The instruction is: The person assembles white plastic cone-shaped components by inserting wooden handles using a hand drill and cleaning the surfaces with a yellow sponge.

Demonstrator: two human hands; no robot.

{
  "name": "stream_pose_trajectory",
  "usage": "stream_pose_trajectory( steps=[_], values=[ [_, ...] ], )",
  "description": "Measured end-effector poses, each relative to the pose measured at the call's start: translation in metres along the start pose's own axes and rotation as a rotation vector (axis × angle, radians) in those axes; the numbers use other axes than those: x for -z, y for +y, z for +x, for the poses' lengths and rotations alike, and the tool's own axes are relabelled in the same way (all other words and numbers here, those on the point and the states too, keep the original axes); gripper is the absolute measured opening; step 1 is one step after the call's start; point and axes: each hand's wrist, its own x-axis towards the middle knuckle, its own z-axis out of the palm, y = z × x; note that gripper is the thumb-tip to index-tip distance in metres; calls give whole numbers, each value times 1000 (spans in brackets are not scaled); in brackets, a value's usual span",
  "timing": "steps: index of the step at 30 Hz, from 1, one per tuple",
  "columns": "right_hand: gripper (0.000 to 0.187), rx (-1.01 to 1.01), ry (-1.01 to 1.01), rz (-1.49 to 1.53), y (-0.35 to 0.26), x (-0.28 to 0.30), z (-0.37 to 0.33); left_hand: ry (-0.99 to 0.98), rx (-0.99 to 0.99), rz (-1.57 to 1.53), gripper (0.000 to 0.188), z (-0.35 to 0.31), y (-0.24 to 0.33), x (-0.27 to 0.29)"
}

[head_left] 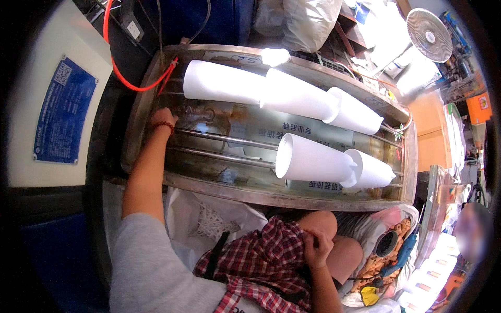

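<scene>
My left hand (163, 118) reaches into a long metal trough (219, 189) and rests near its left end, by the upper rails; a red bead bracelet is on that wrist. What the fingers hold is hidden. Several white foam cones lie on the metal rods (224, 140) of the trough: a row of three (224, 82) along the far side and two (313, 159) nearer me. My right hand (317, 248) is down at my lap, fingers curled on a red plaid cloth (261, 255) by my knee.
A white machine box with a blue label (62, 109) stands at the left. A red cable (122, 78) runs to the trough's corner. A white fan (429, 34) sits at the upper right. Bags and a blue tool (404, 253) lie at the lower right.
</scene>
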Motion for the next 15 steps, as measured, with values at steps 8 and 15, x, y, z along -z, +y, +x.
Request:
stream_pose_trajectory(
  steps=[8, 15],
  values=[
    [8, 38, 39, -10, 3, -2, 0, 19, -61, -384, 29, 19, 3, -34],
    [9, 5, 14, -57, 3, -2, -4, -187, 101, -1596, 23, 41, -22, -43]
  ],
)
